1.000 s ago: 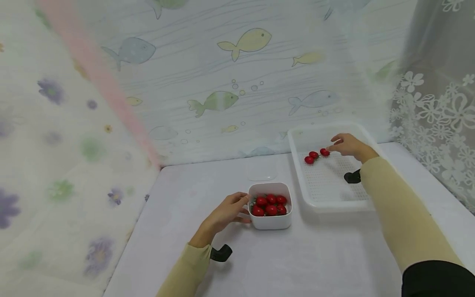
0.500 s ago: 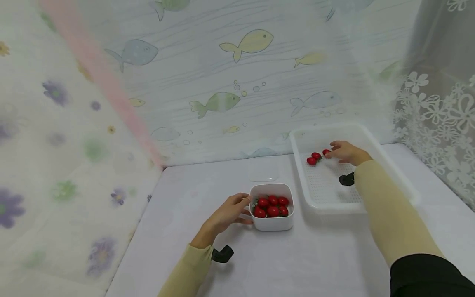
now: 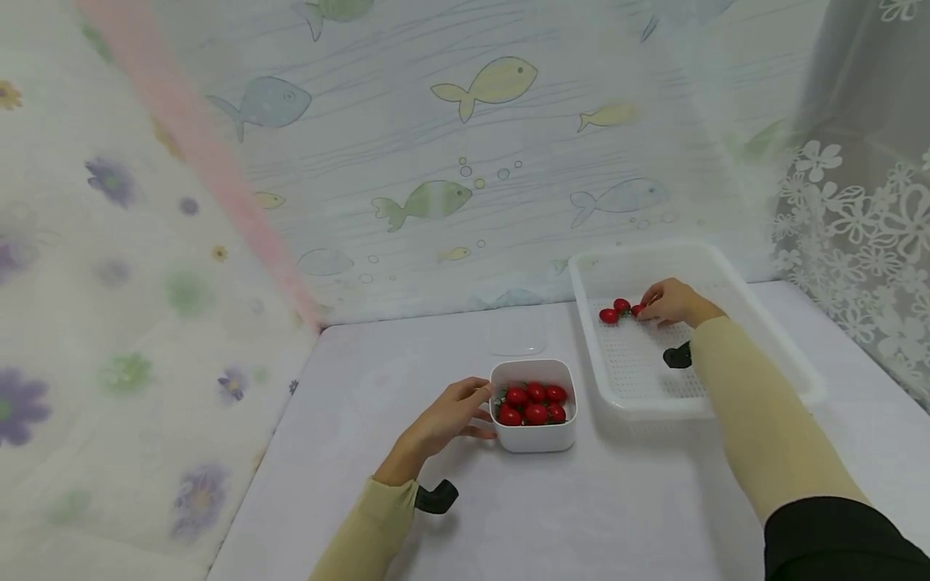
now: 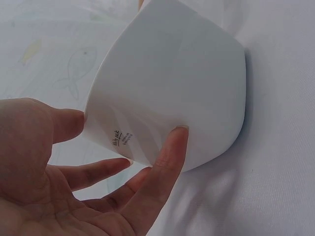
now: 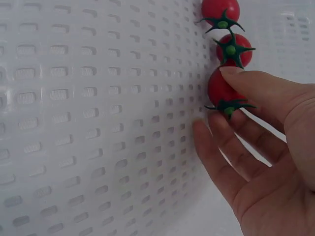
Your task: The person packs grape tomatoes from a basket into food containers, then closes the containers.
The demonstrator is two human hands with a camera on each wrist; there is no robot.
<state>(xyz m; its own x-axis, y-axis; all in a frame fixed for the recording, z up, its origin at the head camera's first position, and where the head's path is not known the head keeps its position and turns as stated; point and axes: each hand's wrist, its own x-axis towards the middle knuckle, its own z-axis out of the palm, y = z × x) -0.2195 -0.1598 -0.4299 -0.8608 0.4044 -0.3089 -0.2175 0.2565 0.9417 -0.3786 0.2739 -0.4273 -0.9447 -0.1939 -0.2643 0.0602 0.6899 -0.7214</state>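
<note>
My right hand (image 3: 677,303) reaches into a white perforated basket (image 3: 632,367) and pinches a cherry tomato (image 5: 224,88) between thumb and fingers. Two more cherry tomatoes lie beside it: a nearby one (image 5: 236,49) and a farther one (image 5: 219,9), each with a green calyx. On the table, a small white square container (image 3: 538,438) holds several red cherry tomatoes (image 3: 536,414). The fingertips of my left hand (image 3: 450,415) rest on its left wall, with fingers loosely extended. The left wrist view shows small dark print on that wall.
A clear flat lid (image 3: 516,335) lies on the white table (image 3: 407,355) just behind the small container. Fish-patterned cloth (image 3: 429,198) hangs along the back, flowered cloth (image 3: 182,371) on the left and a lace curtain (image 3: 872,218) on the right.
My right hand has come down onto the nearest tomato in the basket, its fingers closing around it. My left hand stays against the small container.
</note>
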